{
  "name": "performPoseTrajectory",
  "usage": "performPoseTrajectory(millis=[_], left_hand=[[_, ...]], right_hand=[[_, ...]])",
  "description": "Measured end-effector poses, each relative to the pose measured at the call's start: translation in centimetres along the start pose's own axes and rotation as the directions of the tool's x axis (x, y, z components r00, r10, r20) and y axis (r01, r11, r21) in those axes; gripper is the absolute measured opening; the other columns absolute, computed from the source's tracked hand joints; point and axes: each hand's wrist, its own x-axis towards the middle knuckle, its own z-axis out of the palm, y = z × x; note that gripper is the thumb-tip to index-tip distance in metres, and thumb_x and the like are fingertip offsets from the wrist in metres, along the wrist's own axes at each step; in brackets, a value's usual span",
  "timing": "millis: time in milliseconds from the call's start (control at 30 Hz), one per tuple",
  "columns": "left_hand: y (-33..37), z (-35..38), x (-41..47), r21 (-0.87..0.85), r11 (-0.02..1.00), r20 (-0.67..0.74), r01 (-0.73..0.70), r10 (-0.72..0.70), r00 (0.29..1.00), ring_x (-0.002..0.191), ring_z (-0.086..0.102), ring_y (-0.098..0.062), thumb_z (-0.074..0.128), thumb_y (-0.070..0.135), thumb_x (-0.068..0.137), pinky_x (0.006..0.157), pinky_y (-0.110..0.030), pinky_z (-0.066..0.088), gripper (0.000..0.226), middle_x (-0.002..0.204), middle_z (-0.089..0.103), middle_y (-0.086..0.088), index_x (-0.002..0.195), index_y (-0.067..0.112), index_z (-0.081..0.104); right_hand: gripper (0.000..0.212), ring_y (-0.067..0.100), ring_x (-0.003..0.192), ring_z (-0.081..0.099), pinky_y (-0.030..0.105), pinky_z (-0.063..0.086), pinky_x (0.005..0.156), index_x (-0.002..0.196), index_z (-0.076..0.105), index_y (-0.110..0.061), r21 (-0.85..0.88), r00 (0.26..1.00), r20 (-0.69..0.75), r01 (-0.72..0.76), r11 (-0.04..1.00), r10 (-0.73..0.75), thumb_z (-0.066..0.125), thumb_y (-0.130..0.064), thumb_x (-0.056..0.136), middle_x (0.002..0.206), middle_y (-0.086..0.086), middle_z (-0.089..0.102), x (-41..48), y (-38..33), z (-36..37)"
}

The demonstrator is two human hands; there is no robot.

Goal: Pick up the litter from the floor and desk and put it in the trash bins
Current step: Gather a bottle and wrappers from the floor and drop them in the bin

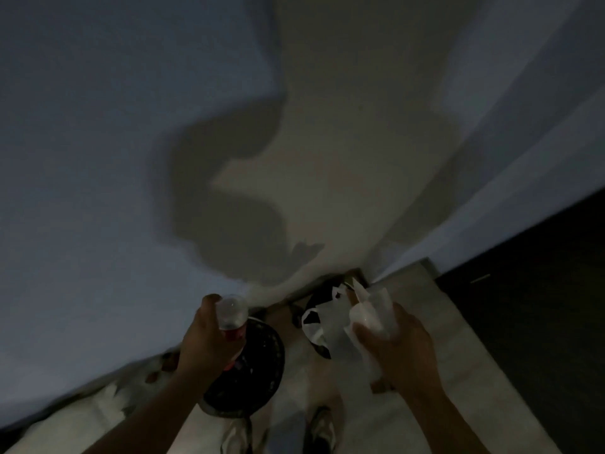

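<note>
The scene is dim and blurred. My left hand (206, 339) grips a clear plastic bottle (230, 314) with a red label, held above a round black trash bin (258, 371) on the floor. My right hand (393, 345) holds crumpled white paper (373, 309). Just left of that hand stands a second dark bin (314, 306) lined with a white plastic bag (322, 322), close to the wall's foot.
A pale wall (131, 158) fills most of the view, with my shadow on it. Light floor tiles (442, 322) run under the bins. A dark panel (540, 290) stands at the right. White litter (98, 398) lies at the lower left. My shoes (322, 427) show at the bottom.
</note>
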Motion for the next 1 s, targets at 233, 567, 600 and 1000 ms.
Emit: performPoseTrajectory(millis=[233,567,600,1000], left_hand=[[-6.1,7.3,2.9,0.018,0.985,-0.034,0.174,-0.173,0.984,0.088,0.064,-0.027,0.084,0.039,0.063,0.069,-0.033,0.049,0.073,0.105,0.062,-0.003,0.118,0.029,0.037],[-12.8,15.4,6.0,0.224,0.951,0.127,0.215,-0.248,0.960,0.113,0.057,-0.028,0.083,0.035,0.064,0.090,-0.043,0.051,0.080,0.125,0.058,-0.007,0.131,0.016,0.046],[-12.8,16.0,5.9,0.233,0.949,0.153,0.214,-0.253,0.955,0.110,0.059,-0.027,0.081,0.031,0.068,0.088,-0.040,0.051,0.071,0.122,0.060,-0.007,0.129,0.016,0.049],[-8.0,25.3,7.9,0.299,0.954,0.409,0.023,-0.150,0.900,0.094,0.064,-0.022,0.061,0.014,0.087,0.081,-0.030,0.051,0.019,0.102,0.069,-0.007,0.104,0.009,0.066]], right_hand=[[0.071,0.007,0.083,0.051,0.015,0.037,0.060,0.123,0.052,-0.023,-0.103,0.994,0.058,-0.088,0.991,0.094,0.071,-0.063,0.068,0.098,-0.006,0.056,4.2,7.5,4.9],[0.062,0.008,0.087,0.051,0.014,0.043,0.062,0.120,0.051,-0.025,-0.053,0.972,0.137,-0.184,0.982,0.189,0.078,-0.050,0.069,0.100,-0.010,0.049,8.0,16.9,11.9],[0.061,0.011,0.087,0.053,0.022,0.048,0.064,0.119,0.052,-0.024,-0.020,0.968,0.133,-0.210,0.977,0.211,0.079,-0.048,0.069,0.101,-0.008,0.050,8.2,17.4,12.3],[0.073,0.023,0.105,0.060,0.038,0.056,0.084,0.128,0.054,-0.013,0.206,0.950,0.130,-0.305,0.930,0.282,0.083,-0.041,0.068,0.118,0.008,0.059,14.1,21.9,14.3]])
